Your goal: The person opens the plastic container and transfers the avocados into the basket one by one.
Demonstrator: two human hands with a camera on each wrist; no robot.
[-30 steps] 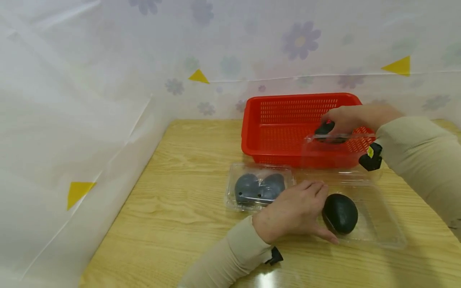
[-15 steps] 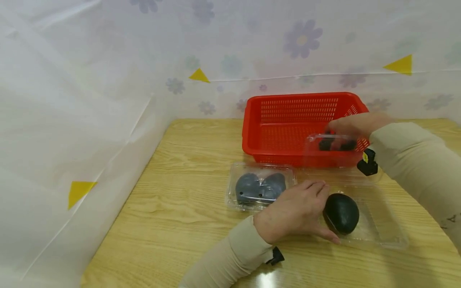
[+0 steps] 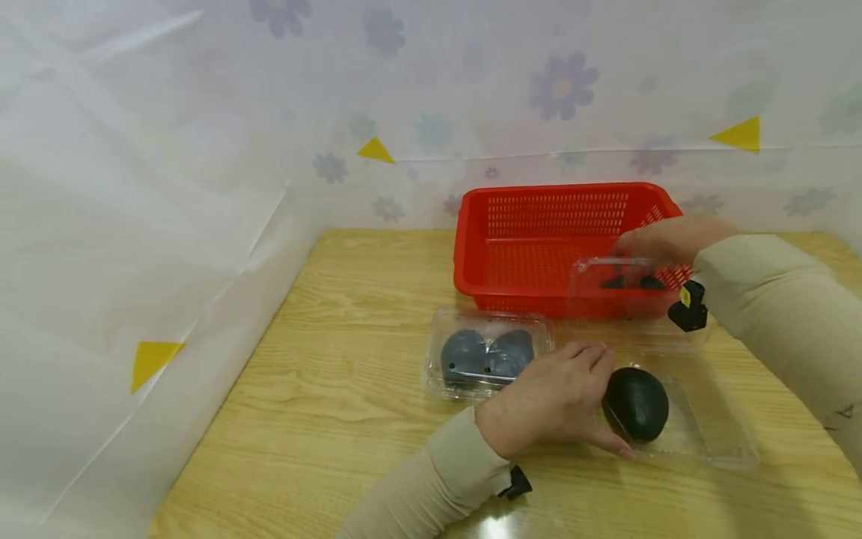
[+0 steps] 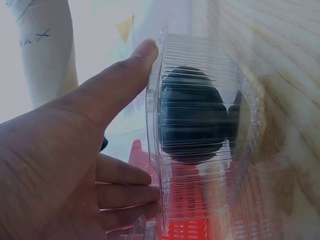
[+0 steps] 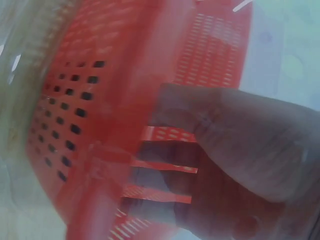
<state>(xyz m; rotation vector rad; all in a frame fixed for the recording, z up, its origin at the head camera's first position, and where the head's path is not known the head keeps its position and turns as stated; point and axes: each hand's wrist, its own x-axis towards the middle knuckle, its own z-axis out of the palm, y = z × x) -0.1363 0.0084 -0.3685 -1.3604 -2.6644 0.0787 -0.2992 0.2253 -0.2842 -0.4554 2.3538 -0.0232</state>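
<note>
A clear plastic clamshell box (image 3: 730, 449) lies open, its lid raised at the back. One dark avocado (image 3: 636, 404) sits in its left part. My left hand (image 3: 552, 397) holds the box's left end, thumb at the near corner and fingers at the far one; the left wrist view shows them on the rim. My right hand (image 3: 663, 243) reaches over the front of the red basket (image 3: 498, 293), behind the raised lid. Dark shapes (image 3: 652, 283) show below its fingers inside. The basket rim hides the fingertips in the right wrist view, so I cannot tell whether they hold anything.
A closed clear box (image 3: 431, 374) with two dark avocados (image 3: 462, 355) stands left of my left hand. The wooden table (image 3: 323, 419) stretches left to a white plastic sheet (image 3: 101, 262). A flowered sheet with yellow triangles (image 3: 741, 136) hangs behind the basket.
My right hand has moved slightly right and lower into the basket, and the dark shapes under it appear lower. My left hand, the avocado in the open box and the closed box stay in place.
</note>
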